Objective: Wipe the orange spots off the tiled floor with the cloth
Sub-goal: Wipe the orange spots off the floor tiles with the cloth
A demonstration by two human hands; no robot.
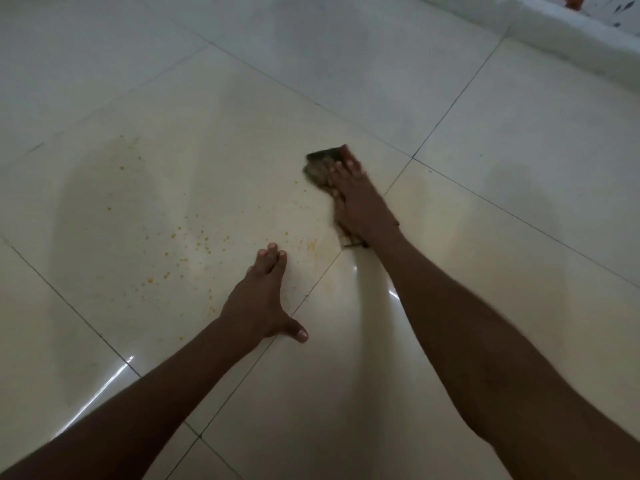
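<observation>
My right hand (360,206) lies flat, fingers straight, pressing the dark cloth (320,166) onto the tiled floor (502,140); no curl in that grip. My left hand (261,299) is spread flat on the tile, holding nothing. The orange spots (194,245) are scattered left of the cloth, beyond my left fingertips.

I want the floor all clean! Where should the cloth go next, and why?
Probably slide the cloth left and toward the person. The right hand presses it flat at the far right edge of the mess, while most orange spots lie scattered between it and the left hand, which rests flat on the tiled floor.
</observation>
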